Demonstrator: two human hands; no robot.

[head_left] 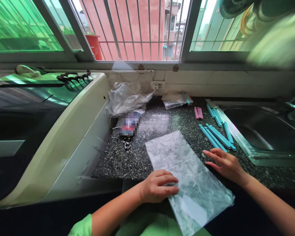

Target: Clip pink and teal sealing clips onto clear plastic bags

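A large clear plastic bag (177,157), creased and flat, slants over the counter's front edge, its near end hanging toward my body. My left hand (159,186) grips its left edge, fingers on top and thumb out of sight. A pale patch shows through the bag's lower part. Just right of the bag, my right hand (225,164) is open with its fingers apart, holding nothing. Beyond that hand lie several light-blue plastic strips (220,136) in loose groups. A small bundle of pink strips (198,113) rests farther back.
On the right is a metal sink (255,131). A pale washing machine (64,157) borders the speckled counter (118,160) at left. Crumpled clear plastic (127,98), a blurred-out phone-like item (129,124) with a beaded strap (127,144), and a smaller bag (175,100) lie toward the back.
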